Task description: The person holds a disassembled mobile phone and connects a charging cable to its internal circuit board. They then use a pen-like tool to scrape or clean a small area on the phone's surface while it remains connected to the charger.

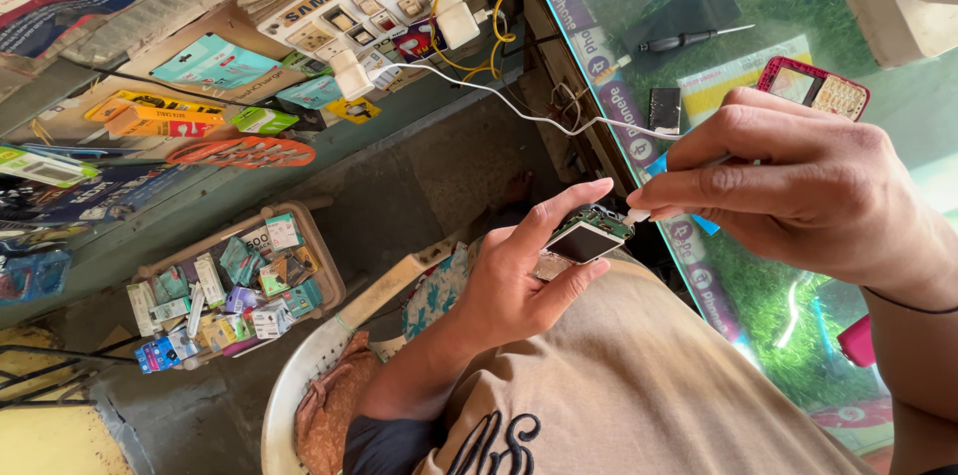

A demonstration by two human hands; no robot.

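The left hand grips a small phone board with a dark screen, thumb across the lower side and index finger stretched along the upper side, so the part is clamped between them above the person's lap and beige shirt. The right hand is closed in a pinch around the plug end of a white cable; the plug tip touches the right end of the phone board. The cable runs from that hand up and left to a white charger plugged into a white socket board mounted on the cluttered wall shelf. A yellow cable hangs from the same socket board. To the right lies a glass counter over green artificial grass; near its left edge lies a black-handled screwdriver beside a dark flat cover, and a small dark rectangular part sits just below them. A red keypad phone frame lies on the glass just beyond the right hand's knuckles. Stickers run along the counter's left edge. Below left, a brown tray on the ledge holds many small coloured packets. A white plastic chair rim shows at the bottom, next to the left forearm.
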